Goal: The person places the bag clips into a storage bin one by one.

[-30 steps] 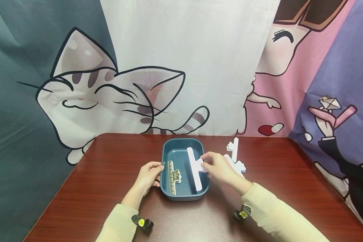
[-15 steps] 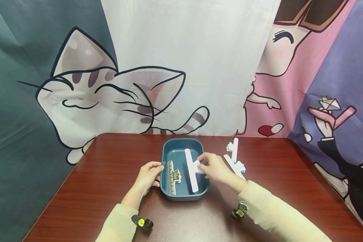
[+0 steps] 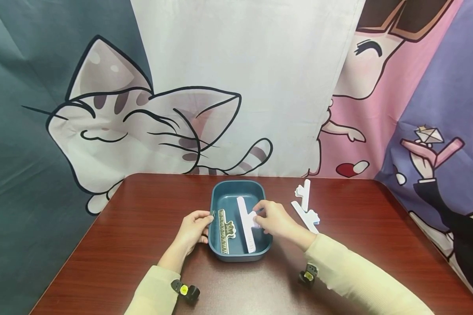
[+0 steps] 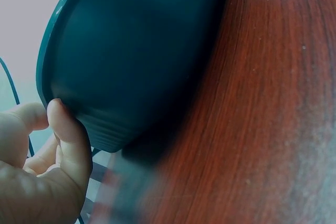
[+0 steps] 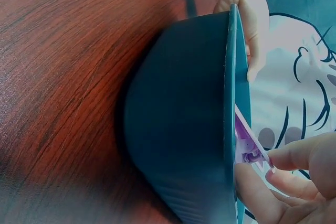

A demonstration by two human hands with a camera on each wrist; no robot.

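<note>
Head view, step in hand: the right hand pinches the tab of a long white clip and lowers it into the blue tray; my guess is the placing is nearly done.
Head view, clip position: it lies lengthwise in the tray's right half, beside a dark ruler-patterned clip already on the tray floor.
Head view, left hand: its fingers are curled on the tray's left rim, steadying it.
Head view, next move: it calls, I judge, for the fingers to let go of the tab and lift straight up over the right wall.
Head view, room: two more white clips lie on the red-brown table just right of the tray, with bare tabletop around them; the table's far edge meets a cartoon cat backdrop.
Left wrist view: thumb and fingers grip the tray's rim and ribbed outer wall; the tray sits flat on the wood.
Right wrist view: fingertips pinch the clip's purple-tinted tab just inside the tray rim; the left hand's fingers show at the far end of the rim.
</note>
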